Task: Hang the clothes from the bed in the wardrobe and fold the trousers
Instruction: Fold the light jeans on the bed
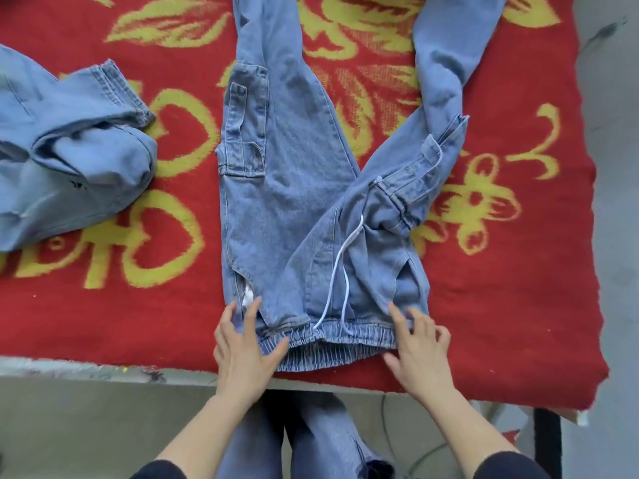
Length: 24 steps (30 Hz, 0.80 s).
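Trousers (287, 202) of light blue denim lie spread face up on the bed, waist toward the person and legs running away to the far edge of view. The left leg lies fairly straight, while the right leg angles outward and bunches near its cargo pocket (411, 188). A second flap pocket (243, 122) sits on the left thigh. The elastic waistband (345, 335) is gathered and lies just inside the bed's near edge. A white drawstring (337, 271) loops from it up across the front. The left hand (242, 354) rests flat on the left end of the waistband, fingers spread and thumb lying across the elastic, gripping nothing. The right hand (418, 354) lies on the right end, fingers also spread and only lightly bent, touching the cloth without pinching it. Under the trousers is a red blanket (501, 288) woven with large yellow flowers and scrolls, covering the bed. Well apart to the left lies another denim garment (69, 160), crumpled in a heap. Beneath the blanket's near edge shows a pale bed frame (69, 369) with scuffed marks. Below and to the right is a grey floor (86, 416). The person wears dark sleeves and blue jeans.
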Motion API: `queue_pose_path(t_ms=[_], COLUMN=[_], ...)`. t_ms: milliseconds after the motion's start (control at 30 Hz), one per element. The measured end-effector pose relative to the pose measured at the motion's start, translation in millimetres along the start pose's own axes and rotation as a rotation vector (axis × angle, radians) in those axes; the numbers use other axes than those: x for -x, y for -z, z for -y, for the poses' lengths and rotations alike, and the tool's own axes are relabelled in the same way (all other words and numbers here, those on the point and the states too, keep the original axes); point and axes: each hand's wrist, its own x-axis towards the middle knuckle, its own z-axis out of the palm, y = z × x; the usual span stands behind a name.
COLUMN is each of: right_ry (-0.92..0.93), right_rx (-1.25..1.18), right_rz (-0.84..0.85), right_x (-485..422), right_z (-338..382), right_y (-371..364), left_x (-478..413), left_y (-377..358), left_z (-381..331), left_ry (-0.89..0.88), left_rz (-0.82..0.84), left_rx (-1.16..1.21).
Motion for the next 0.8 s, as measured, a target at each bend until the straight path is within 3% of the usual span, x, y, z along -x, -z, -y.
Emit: queue_pose_path(t_ms=[133,267,333,500,567,667,800], right_ry=[-0.303,-0.527,-0.611,-0.183,-0.222,-0.404,-0.37], right_rx=[-0.226,-0.37,-0.494,-0.308,-0.257,-0.273,-0.173], right_rz=[0.015,-0.06,-0.059,-0.162,-0.028,0.348,0.348], right_x=[-13.5,-21.0,-17.4,42.5,88.7,137.4,162.6], right_z=[-1.1,-3.1,-6.3,-13.2,-16.3,-7.9,10.1], right_y=[5.3,9.2,11.4,12.5,-5.5,-36.3,-51.5], left_x=[13.4,1.4,-4.2,17.6,39.3,72.2,97.7], left_y=[-6.5,5.3,15.6,45.2,56.3,57.2,44.3], left_z=[19.8,14.1,12.2,44.0,61.2,82.9,115.1], left_ry=[-0.012,-0.01,-0.092,-0.379,-0.504,-0.597,-0.461], left_rz=[0.084,0.075,0.068,-0.039,-0.042,0.083,0.232], left_rx=[-0.101,0.026,0.023,-0.093,-0.083,-0.16,-0.202])
